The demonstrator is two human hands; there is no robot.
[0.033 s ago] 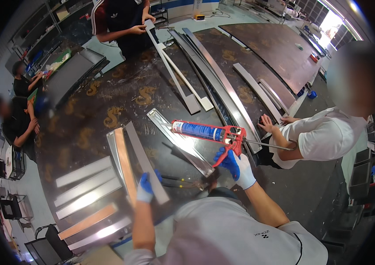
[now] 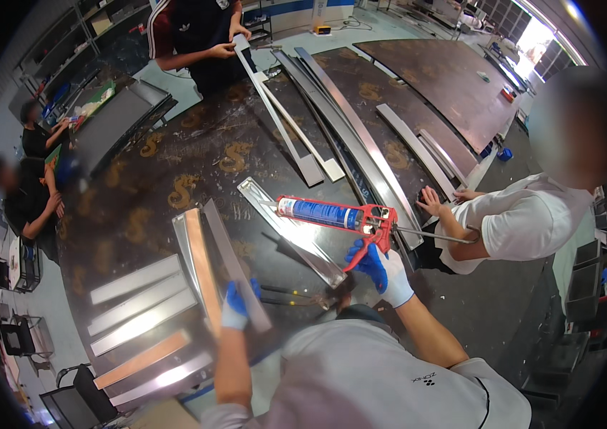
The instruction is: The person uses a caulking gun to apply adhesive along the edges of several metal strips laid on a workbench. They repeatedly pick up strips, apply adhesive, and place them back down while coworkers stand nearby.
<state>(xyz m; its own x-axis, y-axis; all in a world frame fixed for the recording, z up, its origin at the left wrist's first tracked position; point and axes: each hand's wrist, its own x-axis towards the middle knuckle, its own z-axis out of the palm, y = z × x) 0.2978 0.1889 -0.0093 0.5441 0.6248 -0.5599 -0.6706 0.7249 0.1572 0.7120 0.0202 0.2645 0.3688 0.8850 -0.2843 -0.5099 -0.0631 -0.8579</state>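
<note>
My right hand (image 2: 380,273), in a blue-and-white glove, is closed round the handle of a red caulking gun (image 2: 382,220). A blue-and-white sealant cartridge (image 2: 317,212) lies in its frame, with the nozzle pointing left. Below the nozzle rests a shiny metal channel (image 2: 289,232), aslant on the dark table. My left hand (image 2: 235,306), gloved alike, grips a long flat grey metal strip (image 2: 226,247) by its near part, with fingers on both edges. Just left of that strip lies a copper-coloured strip (image 2: 203,264). Pliers-like tools with dark handles (image 2: 285,292) lie right of my left hand.
Several silver strips (image 2: 139,279) and another copper-coloured strip (image 2: 142,357) are spread at the near left of the dark table (image 2: 124,207). Long metal profiles (image 2: 350,129) run across the far middle. One person (image 2: 518,214) stands at the right; another (image 2: 199,50) holds a profile across the table.
The grey strip in my left hand has tilted slightly and looks darker. My right hand and the caulking gun stay in place.
</note>
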